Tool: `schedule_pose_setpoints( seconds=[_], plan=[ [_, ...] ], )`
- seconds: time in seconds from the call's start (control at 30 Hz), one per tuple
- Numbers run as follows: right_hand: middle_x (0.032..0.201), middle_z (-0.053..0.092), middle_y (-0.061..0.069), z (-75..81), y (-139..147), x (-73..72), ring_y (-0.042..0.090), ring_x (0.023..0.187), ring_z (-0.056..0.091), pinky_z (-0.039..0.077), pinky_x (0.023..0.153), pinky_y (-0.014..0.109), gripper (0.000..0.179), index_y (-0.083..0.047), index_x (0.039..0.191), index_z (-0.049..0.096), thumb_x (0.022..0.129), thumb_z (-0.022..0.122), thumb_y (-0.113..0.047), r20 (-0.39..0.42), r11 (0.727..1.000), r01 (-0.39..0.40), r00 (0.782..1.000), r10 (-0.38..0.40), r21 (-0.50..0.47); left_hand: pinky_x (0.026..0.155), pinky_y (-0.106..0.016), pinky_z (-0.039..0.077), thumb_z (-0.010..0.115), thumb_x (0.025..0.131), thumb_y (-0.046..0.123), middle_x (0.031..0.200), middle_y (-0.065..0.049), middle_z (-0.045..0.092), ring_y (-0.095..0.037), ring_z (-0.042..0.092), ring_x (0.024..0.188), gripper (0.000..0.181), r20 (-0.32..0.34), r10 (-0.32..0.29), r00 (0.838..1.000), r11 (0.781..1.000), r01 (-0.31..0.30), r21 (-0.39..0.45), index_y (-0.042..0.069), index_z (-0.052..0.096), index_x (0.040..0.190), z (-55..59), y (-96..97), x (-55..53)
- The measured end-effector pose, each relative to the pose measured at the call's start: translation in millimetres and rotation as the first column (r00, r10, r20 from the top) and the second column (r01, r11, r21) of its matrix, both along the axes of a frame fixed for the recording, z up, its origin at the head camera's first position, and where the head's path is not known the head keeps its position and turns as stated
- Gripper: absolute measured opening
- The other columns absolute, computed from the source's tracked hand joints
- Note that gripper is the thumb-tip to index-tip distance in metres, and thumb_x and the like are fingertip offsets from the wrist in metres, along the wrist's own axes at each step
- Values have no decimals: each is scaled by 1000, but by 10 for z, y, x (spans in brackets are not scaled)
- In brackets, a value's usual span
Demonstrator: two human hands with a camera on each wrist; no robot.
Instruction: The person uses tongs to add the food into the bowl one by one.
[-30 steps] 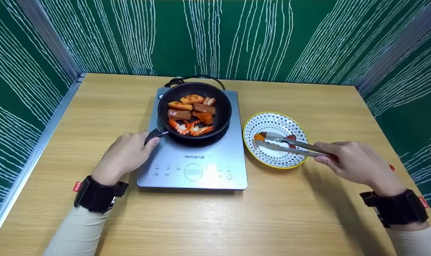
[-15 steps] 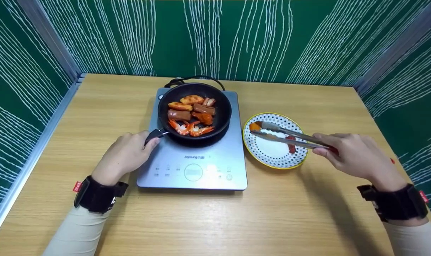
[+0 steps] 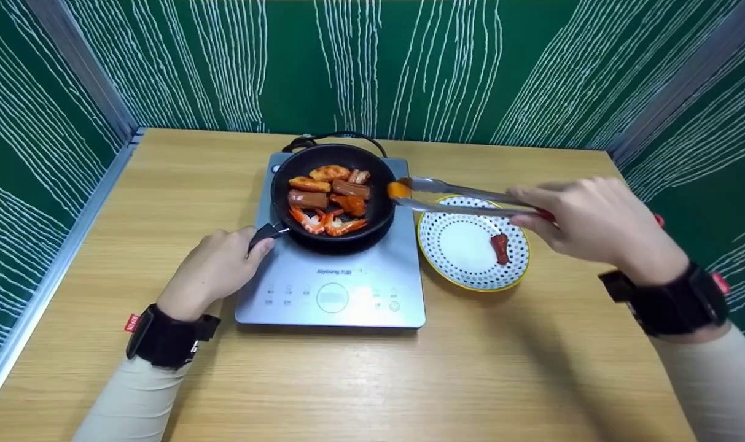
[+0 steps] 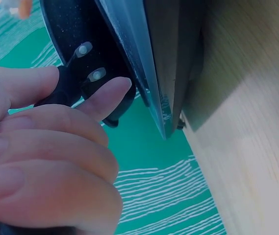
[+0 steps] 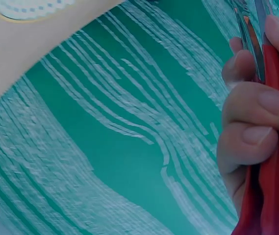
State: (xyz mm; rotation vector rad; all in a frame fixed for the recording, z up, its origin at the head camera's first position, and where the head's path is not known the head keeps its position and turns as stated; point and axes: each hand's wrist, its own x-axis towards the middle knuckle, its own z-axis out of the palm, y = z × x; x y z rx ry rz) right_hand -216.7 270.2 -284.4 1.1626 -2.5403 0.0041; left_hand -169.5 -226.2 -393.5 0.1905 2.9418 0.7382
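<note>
My left hand (image 3: 218,264) grips the black handle (image 3: 265,236) of a frying pan (image 3: 378,212); in the left wrist view its fingers (image 4: 61,166) curl round that handle. The pan holds shrimp (image 3: 346,227), brown sausage pieces (image 3: 309,199), golden oval pieces (image 3: 330,173) and a reddish-orange piece (image 3: 350,204). My right hand (image 3: 593,221) holds metal tongs (image 3: 464,191), whose red handles (image 5: 276,152) show in the right wrist view. Between the tong tips an orange piece (image 3: 399,189) is pinched at the pan's right rim. A dotted plate (image 3: 461,242) bears a small reddish-brown drumstick-shaped piece (image 3: 500,248).
Under the pan is a silver induction cooker (image 3: 378,264), with a black cable (image 3: 354,133) behind it. The plate stands just right of the cooker on a wooden table (image 3: 323,380). Green walls with white streaks (image 3: 403,67) enclose the back and sides.
My right hand has lifted the orange piece off the plate with the tongs and carried it left and away from me to the pan's rim. My left hand stays on the handle.
</note>
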Motion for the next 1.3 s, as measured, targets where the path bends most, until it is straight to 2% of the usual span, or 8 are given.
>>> schedule_pose_setpoints(
  seconds=[0.1, 0.23, 0.47, 0.73, 0.9, 1.03, 1.17, 1.3],
  plan=[
    [73, 60, -4, 148, -156, -52, 6, 47, 38, 27, 43, 26, 20, -16, 112, 74, 97, 79, -26, -25, 998, -40, 999, 41, 38, 57, -36, 36, 50, 114, 40, 75, -7, 47, -26, 53, 68, 36, -21, -10, 1000, 1000, 10, -4, 7, 62, 102, -1, -11, 5],
    [67, 51, -6, 289, -343, -109, 10, 46, 36, 28, 41, 28, 14, -18, 102, 68, 99, 76, -29, -23, 994, -48, 998, 51, 99, 57, -36, 36, 51, 114, 39, 75, -6, 45, -25, 52, 66, 36, -11, -5, 1000, 1000, 6, 10, 8, 62, 102, 0, -12, 5],
    [80, 71, 0, 408, -590, -232, 13, 47, 40, 33, 41, 30, 22, -16, 117, 75, 101, 75, -32, 61, 983, -26, 998, 15, 183, 58, -36, 37, 50, 113, 39, 76, -6, 45, -26, 52, 67, 35, 28, 8, 1000, 1000, -8, 26, 8, 62, 106, 7, -2, 4],
    [77, 72, 4, 541, -776, -330, 16, 48, 45, 36, 42, 32, 32, -15, 125, 76, 102, 72, -38, 100, 959, 10, 994, -39, 282, 57, -36, 37, 49, 114, 40, 76, -6, 44, -25, 52, 65, 36, 29, 5, 1000, 1000, -5, 19, 7, 62, 107, 16, 2, -2],
    [78, 71, 5, 630, -909, -346, 19, 53, 51, 40, 43, 33, 33, -14, 124, 76, 103, 70, -39, 116, 923, 44, 989, -95, 382, 57, -36, 37, 49, 114, 40, 76, -5, 43, -24, 51, 64, 36, 25, 5, 1000, 1000, -5, 22, 8, 62, 106, 9, 1, 2],
    [75, 69, 5, 702, -1055, -343, 20, 55, 54, 44, 47, 32, 31, -14, 121, 77, 102, 71, -38, 133, 877, 92, 976, -174, 472, 56, -35, 35, 51, 114, 39, 74, -4, 41, -23, 49, 62, 36, 8, -3, 1000, 1000, 3, 20, 6, 61, 102, 15, -2, 9],
    [71, 62, 3, 758, -1226, -361, 20, 57, 52, 43, 49, 31, 25, -13, 102, 76, 102, 69, -37, 145, 830, 109, 964, -222, 547, 56, -35, 34, 51, 113, 39, 74, -4, 41, -23, 48, 61, 36, 8, -1, 1000, 1000, 1, 21, 6, 61, 102, 23, -5, 15],
    [66, 49, 0, 822, -1407, -389, 18, 59, 46, 36, 51, 31, 32, -16, 78, 62, 102, 67, -36, 157, 790, 131, 948, -277, 600, 56, -35, 35, 50, 113, 40, 74, -4, 42, -24, 49, 62, 37, 13, -1, 1000, 1000, 0, 22, 7, 62, 103, 21, 5, 11]
  ],
)
